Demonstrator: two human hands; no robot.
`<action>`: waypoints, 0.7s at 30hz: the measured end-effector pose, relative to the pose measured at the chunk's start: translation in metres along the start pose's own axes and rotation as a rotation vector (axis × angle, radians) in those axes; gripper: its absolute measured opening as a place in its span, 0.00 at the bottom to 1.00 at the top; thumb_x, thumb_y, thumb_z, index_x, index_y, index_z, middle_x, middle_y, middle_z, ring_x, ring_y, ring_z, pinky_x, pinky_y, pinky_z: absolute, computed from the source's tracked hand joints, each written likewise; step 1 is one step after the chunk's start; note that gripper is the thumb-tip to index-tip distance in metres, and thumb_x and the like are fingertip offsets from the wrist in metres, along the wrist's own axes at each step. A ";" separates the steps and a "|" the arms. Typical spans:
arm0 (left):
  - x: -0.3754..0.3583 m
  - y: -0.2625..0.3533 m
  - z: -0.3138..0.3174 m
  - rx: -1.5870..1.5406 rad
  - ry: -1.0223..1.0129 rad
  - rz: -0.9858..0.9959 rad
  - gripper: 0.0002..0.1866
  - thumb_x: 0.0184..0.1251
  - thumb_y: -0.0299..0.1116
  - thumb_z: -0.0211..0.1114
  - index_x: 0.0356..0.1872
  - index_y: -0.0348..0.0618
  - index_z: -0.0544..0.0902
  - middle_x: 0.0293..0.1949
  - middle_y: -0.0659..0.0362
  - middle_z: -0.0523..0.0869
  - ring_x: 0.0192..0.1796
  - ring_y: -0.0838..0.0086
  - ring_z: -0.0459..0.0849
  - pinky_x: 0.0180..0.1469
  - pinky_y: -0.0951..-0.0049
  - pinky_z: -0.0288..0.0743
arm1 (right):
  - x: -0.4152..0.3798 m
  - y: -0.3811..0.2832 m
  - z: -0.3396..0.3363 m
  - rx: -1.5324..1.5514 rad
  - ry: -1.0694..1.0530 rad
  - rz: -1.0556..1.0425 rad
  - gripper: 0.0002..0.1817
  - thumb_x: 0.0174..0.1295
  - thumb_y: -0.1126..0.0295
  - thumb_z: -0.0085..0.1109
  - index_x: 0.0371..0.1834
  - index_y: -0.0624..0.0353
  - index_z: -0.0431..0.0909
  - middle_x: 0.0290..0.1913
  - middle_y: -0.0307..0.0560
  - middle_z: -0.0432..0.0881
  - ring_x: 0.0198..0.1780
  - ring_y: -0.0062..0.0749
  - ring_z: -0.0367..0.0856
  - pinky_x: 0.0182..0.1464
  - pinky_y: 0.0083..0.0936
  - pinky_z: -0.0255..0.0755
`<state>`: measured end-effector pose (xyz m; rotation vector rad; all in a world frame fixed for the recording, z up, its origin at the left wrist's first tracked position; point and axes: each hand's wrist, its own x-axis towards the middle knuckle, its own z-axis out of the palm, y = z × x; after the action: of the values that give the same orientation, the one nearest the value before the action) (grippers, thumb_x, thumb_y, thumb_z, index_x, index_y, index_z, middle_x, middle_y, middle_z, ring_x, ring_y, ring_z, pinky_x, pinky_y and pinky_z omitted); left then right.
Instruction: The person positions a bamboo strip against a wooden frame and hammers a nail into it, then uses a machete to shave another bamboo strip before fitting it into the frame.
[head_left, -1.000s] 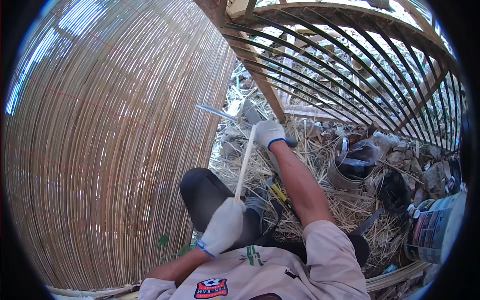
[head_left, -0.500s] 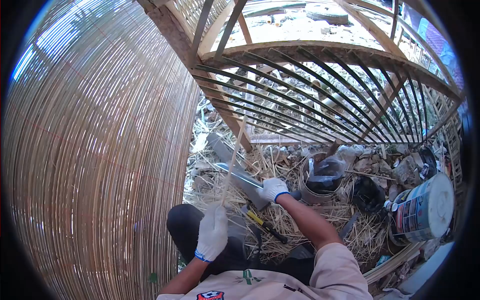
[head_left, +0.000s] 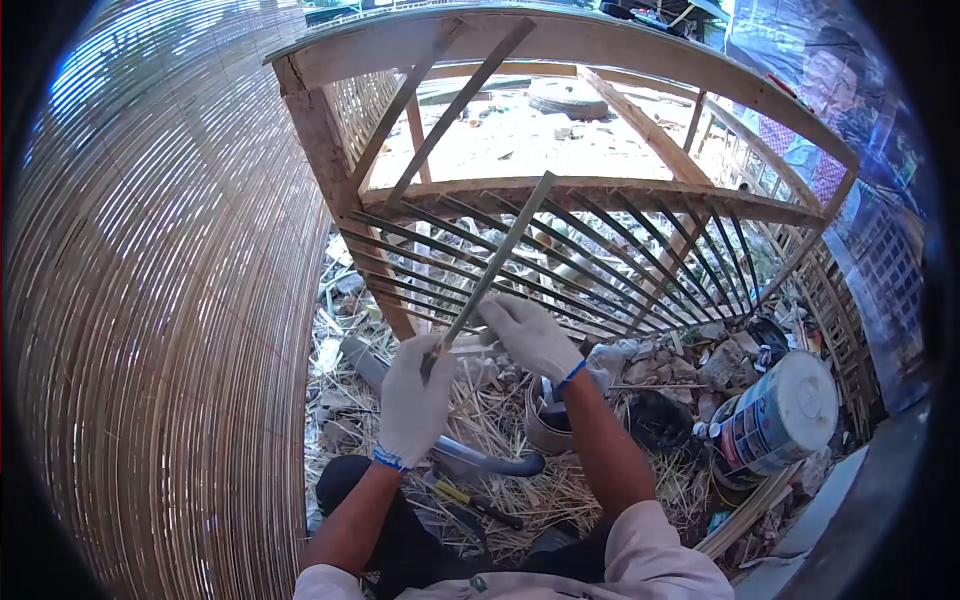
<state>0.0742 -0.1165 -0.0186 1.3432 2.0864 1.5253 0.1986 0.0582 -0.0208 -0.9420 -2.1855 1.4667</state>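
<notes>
A narrow bamboo strip (head_left: pixel 502 255) slants up and away in front of the slatted wooden frame (head_left: pixel 640 192). Around its lower end my gloved left hand (head_left: pixel 412 398) is closed. Beside the strip, a little higher, is my gloved right hand (head_left: pixel 530 335), its fingers curled at the strip; the fingertips look pressed to it. A large blade with a curved dark handle (head_left: pixel 500 464) lies below my hands on the straw. Nearer my legs rests a yellow and black tool (head_left: pixel 470 500).
A tall bamboo slat screen (head_left: pixel 180 380) fills the left side. To the right lie a printed bucket (head_left: pixel 775 420) on its side and a black plastic bag (head_left: pixel 658 420). Straw and rubble cover the ground. A tyre (head_left: pixel 568 100) lies beyond the frame.
The view has tilted up. My right hand has let go of the blade and come up to the strip. My left hand has risen, and the strip now shows its greener side.
</notes>
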 end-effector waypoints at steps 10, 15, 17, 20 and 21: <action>0.081 0.034 0.054 -0.163 0.032 0.240 0.21 0.77 0.38 0.68 0.64 0.38 0.80 0.49 0.52 0.83 0.48 0.67 0.83 0.55 0.63 0.78 | -0.011 -0.117 -0.110 0.297 0.380 -0.368 0.21 0.80 0.58 0.59 0.63 0.66 0.81 0.49 0.45 0.89 0.39 0.17 0.86 0.44 0.19 0.85; 0.077 -0.009 0.045 -0.053 0.205 0.129 0.27 0.76 0.41 0.67 0.71 0.41 0.75 0.57 0.48 0.80 0.57 0.56 0.82 0.63 0.54 0.76 | 0.035 -0.144 -0.141 0.410 0.462 -0.454 0.18 0.80 0.59 0.60 0.62 0.61 0.82 0.50 0.42 0.89 0.42 0.19 0.87 0.47 0.21 0.86; 0.081 -0.018 0.038 -0.018 0.167 0.087 0.26 0.77 0.41 0.66 0.70 0.39 0.74 0.59 0.46 0.80 0.59 0.54 0.82 0.64 0.53 0.76 | 0.046 -0.149 -0.140 0.394 0.458 -0.446 0.18 0.80 0.59 0.61 0.62 0.61 0.82 0.50 0.42 0.89 0.42 0.19 0.87 0.47 0.21 0.86; 0.084 -0.018 0.024 -0.092 0.158 0.110 0.25 0.78 0.41 0.64 0.69 0.39 0.77 0.57 0.48 0.83 0.58 0.59 0.83 0.64 0.58 0.77 | 0.054 -0.156 -0.134 0.390 0.485 -0.426 0.18 0.80 0.59 0.61 0.62 0.61 0.82 0.50 0.43 0.90 0.42 0.19 0.87 0.48 0.22 0.86; 0.085 -0.020 0.022 -0.126 0.149 0.101 0.25 0.78 0.41 0.64 0.69 0.39 0.77 0.58 0.48 0.83 0.58 0.59 0.84 0.63 0.59 0.77 | 0.056 -0.155 -0.133 0.386 0.496 -0.431 0.19 0.80 0.59 0.61 0.63 0.61 0.81 0.50 0.43 0.90 0.42 0.19 0.87 0.48 0.22 0.87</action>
<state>0.0305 -0.0383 -0.0182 1.3456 1.9946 1.8173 0.1873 0.1497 0.1704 -0.5735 -1.5500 1.2205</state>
